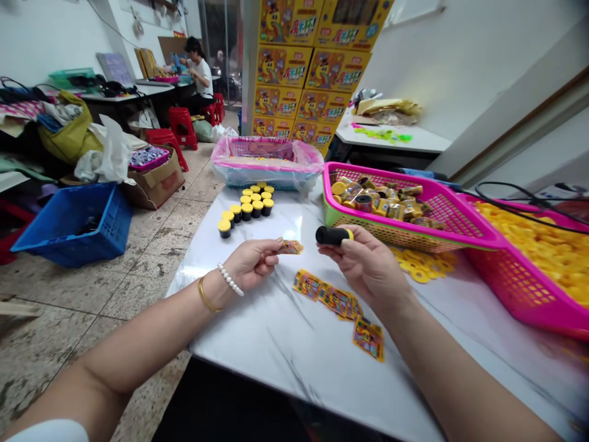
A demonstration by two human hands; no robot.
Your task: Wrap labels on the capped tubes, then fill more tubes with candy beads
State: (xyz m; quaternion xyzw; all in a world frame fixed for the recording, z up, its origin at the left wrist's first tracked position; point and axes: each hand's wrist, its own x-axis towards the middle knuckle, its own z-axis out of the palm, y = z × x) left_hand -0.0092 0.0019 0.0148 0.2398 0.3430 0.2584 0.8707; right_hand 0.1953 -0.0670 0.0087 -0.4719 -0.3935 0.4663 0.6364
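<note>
My left hand [253, 263] pinches a small printed yellow sleeve [291, 247] by its left end, over the white marbled table [257, 331]. Across from it, my right hand [368, 261] grips a small black cup [332, 236] with a yellow cap, lying sideways with its dark end toward the left. A short gap separates the two. Below the hands, several more printed sleeves [335, 299] lie flat in an overlapping row, with one [369, 339] at its near end. Several yellow-capped black cups [246, 212] stand upright in rows at the far left of the table.
A pink basket [442, 236] of wrapped cups stands at the right, beside loose yellow rings [421, 267] and a pink bin [519, 291] of yellow parts. A plastic-lined basket [267, 175] sits at the back. A blue crate [73, 227] is on the floor; a person [200, 77] sits far off.
</note>
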